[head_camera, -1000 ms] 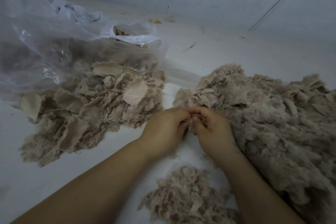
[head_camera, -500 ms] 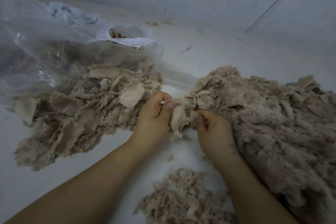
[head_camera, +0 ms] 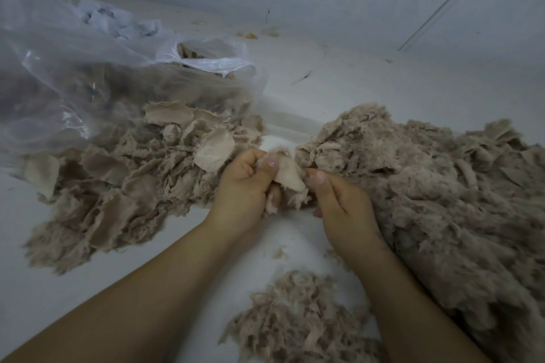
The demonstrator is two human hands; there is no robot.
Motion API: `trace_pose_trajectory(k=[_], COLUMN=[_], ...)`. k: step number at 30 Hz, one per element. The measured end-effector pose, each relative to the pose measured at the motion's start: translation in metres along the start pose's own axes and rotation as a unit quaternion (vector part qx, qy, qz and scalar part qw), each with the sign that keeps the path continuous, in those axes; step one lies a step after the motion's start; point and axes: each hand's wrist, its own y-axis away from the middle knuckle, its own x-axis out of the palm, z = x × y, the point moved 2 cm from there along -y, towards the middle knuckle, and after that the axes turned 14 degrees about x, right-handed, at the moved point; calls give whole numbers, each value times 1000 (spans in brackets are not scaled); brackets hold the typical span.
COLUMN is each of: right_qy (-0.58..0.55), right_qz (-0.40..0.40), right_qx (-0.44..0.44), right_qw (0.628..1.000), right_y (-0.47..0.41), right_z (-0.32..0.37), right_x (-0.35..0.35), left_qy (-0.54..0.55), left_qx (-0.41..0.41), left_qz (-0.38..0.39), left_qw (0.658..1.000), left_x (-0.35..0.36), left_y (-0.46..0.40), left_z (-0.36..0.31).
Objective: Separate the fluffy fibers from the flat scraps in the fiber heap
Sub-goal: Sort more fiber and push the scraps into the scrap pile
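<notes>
A big beige fiber heap (head_camera: 436, 186) covers the right side. On the left lies a pile of flat scraps (head_camera: 118, 186) with frayed edges. A small fluffy fiber pile (head_camera: 295, 324) sits near me, between my forearms. In the middle, my left hand (head_camera: 244, 186) pinches a flat beige scrap (head_camera: 287, 175) with fluff hanging under it. My right hand (head_camera: 342, 209) grips the fluff at that scrap's right edge, thumb on top. Both hands are close together over the white surface.
A clear plastic bag (head_camera: 88, 74) holding more beige material lies at the back left, with its mouth toward the scrap pile. Crumpled pale cloth (head_camera: 118, 20) sits behind it. White walls close the back. Small debris dots the white floor (head_camera: 339, 82).
Both hands have drawn a scrap with fluff out of the heap's left edge. They have shifted slightly left and toward me, and the scrap is now held up between them.
</notes>
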Motion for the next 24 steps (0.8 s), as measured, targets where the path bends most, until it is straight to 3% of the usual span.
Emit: trace_pose_trajectory(k=[5,9,12,18,24], right_qy=[24,-114,-146,2,-5], right_qz=[21,121,150,-77,-114], right_qx=[-11,-45,-39,17,52], right_qw=[999,985,977,997,992], right_y=[-5,-6,-5,-9,-10], right_z=[-6,-7,-8,-11,-15], right_x=[2,5,9,-1,-4], left_qy=[82,96,114,103,159], left_qx=[-11,-26,-29,-15,-22], left_qz=[37,120,149,51,7], left_qw=[996,988,982,993,987], left_x=[-1,7,12,1,1], left_y=[-1,5,9,4,4], left_z=[1,2,1,-2,-8])
